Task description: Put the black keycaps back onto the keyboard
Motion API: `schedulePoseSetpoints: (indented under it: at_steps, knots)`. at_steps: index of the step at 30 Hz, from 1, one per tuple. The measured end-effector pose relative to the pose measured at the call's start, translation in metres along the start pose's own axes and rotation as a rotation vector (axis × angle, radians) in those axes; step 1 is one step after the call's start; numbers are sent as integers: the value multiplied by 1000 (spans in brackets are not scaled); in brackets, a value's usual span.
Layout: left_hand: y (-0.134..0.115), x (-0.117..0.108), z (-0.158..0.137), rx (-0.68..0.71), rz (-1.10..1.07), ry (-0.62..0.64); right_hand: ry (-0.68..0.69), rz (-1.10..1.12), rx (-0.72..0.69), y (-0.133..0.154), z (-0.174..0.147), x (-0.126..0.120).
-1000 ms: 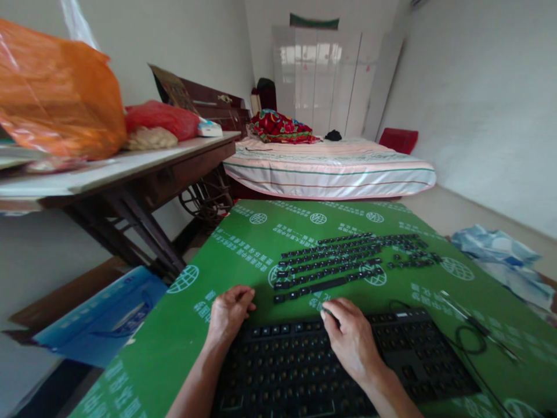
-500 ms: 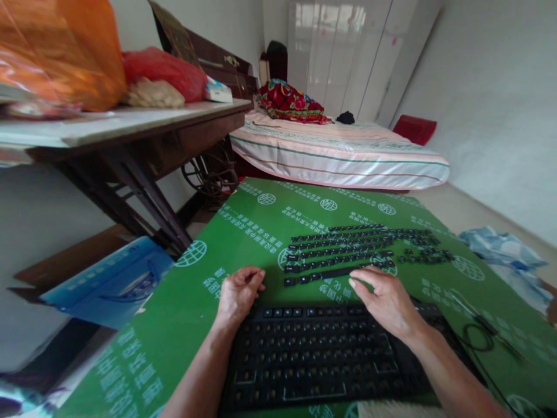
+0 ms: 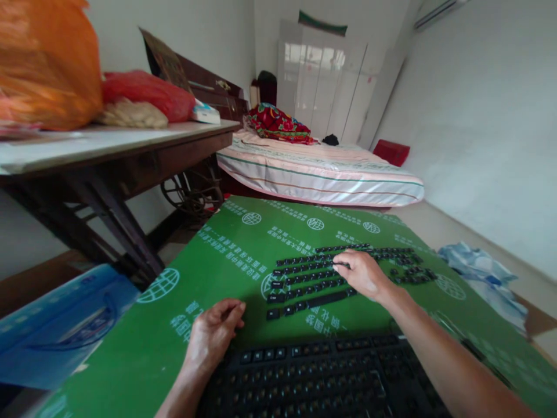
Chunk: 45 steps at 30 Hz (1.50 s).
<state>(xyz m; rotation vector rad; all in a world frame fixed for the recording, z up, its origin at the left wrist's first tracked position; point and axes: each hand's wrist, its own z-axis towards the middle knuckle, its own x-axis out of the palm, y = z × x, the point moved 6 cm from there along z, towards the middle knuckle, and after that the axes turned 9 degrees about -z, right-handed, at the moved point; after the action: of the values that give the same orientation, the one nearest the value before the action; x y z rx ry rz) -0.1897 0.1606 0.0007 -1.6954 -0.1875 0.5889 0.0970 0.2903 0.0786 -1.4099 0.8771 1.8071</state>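
Note:
My right hand (image 3: pixel 363 274) reaches over rows of loose black keycaps (image 3: pixel 311 278). Its thumb and forefinger are pinched at the upper rows, on what looks like a keycap; the fingers partly hide it. A long spacebar keycap (image 3: pixel 328 299) lies in the row closest to me. My left hand (image 3: pixel 215 328) rests on the green tabletop (image 3: pixel 204 255) with curled fingers, thumb against forefinger; whether anything is inside is hidden. Below both hands lies a black keyboard (image 3: pixel 296 377). A few caps sit in its top row, while most of its positions show bare key stems.
A thin tool and cable (image 3: pixel 474 348) lie at the table's right side. At left stand a sewing-machine table (image 3: pixel 174 139) with an orange bag (image 3: pixel 47 64) on it and a blue box (image 3: pixel 73 325). A bed (image 3: pixel 322 168) is beyond the far edge.
My right hand has moved forward from beside the spacebar keycap to the upper keycap rows. The left hand stays curled beside the keyboard. The view has tilted up and turned slightly right.

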Motion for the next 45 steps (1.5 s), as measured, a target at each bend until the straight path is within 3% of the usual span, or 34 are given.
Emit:
schedulePoseSetpoints:
  at_steps: [14, 25, 34, 39, 43, 45]
  knots:
    - [8, -2, 1, -32, 19, -27, 168, -303, -53, -12, 87, 51]
    - [9, -2, -3, -33, -6, -41, 264, -365, -168, -7, 103, 66]
    - [11, -1, -2, -14, 4, -27, 258, -324, -157, -2, 109, 66]
    - [7, 3, -4, 6, 1, -2, 212, -203, -164, 16, 89, 43]
    - [4, 7, -3, 32, -4, 14, 217, -38, -200, 42, 37, 25]
    - [3, 8, -3, 43, -5, 21, 220, 221, -193, 54, 5, 20]
